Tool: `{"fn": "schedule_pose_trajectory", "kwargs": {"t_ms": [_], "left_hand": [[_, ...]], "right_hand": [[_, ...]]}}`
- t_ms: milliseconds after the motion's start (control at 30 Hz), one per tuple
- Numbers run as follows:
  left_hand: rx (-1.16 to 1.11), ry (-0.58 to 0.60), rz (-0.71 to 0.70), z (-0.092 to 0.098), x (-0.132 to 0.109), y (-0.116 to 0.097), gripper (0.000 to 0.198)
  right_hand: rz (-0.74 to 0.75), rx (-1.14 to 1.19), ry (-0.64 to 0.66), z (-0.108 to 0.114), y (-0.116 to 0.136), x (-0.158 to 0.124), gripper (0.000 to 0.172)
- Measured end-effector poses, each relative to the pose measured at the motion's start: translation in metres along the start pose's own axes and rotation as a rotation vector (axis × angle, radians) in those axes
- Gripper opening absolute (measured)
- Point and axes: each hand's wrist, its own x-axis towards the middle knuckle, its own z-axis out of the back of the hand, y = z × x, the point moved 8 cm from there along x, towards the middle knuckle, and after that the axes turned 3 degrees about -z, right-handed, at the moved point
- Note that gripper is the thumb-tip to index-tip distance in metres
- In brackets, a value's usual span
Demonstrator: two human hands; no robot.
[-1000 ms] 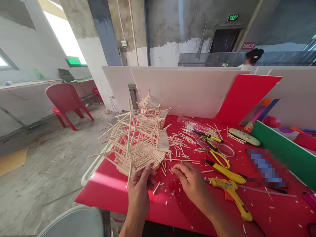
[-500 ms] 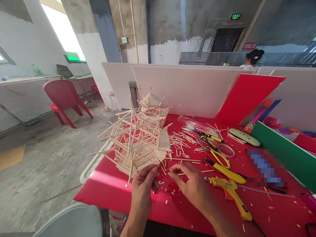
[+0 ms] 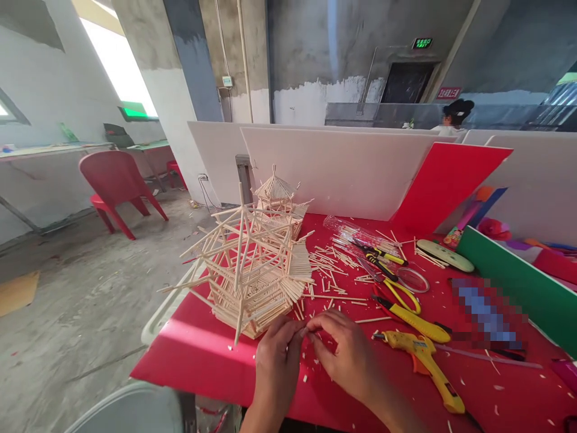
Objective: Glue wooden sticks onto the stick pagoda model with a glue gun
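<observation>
My left hand (image 3: 280, 352) and my right hand (image 3: 343, 352) meet over the red tabletop (image 3: 211, 373), fingertips pinched together. Whatever is between them is too small or too hidden to make out. Just beyond and to the left stands a pagoda-like model of thin wooden sticks (image 3: 252, 282), with an open frame on top and slatted eaves on its right side. Behind it rises a second stick model (image 3: 274, 189) with a pointed, finished roof. Short cut sticks (image 3: 331, 264) lie scattered to the right of the models.
Right of my hands lie a yellow glue gun (image 3: 424, 355), yellow-handled cutters (image 3: 415, 319) and black-and-yellow pliers (image 3: 381, 261). A clear bag of sticks (image 3: 356, 231) is farther back. White boards (image 3: 333, 171) line the far edge; a green board (image 3: 518, 288) stands at right. A person (image 3: 455, 117) is beyond.
My hands have come together, the left moving right and the right slightly left, until their fingertips meet. The view has shifted slightly; the stick models stay in place.
</observation>
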Motion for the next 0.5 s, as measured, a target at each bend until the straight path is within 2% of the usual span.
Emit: {"fn": "schedule_pose_trajectory", "kwargs": {"t_ms": [100,267,400,500], "left_hand": [[0.069,0.036,-0.076,-0.005,-0.005,-0.006,0.022],[0.161,-0.063,-0.176,-0.009,-0.014,-0.008,0.024],[0.123,-0.137,-0.139,-0.016,-0.011,-0.003,0.026],[0.123,-0.067,-0.102,-0.029,-0.005,-0.002,0.023]], "right_hand": [[-0.059,0.114,0.057,0.000,0.000,0.001,0.014],[-0.099,0.260,0.141,0.002,-0.004,0.003,0.013],[-0.111,0.259,0.070,0.008,-0.017,0.011,0.011],[-0.162,0.280,-0.022,0.012,-0.029,0.018,0.014]]}}
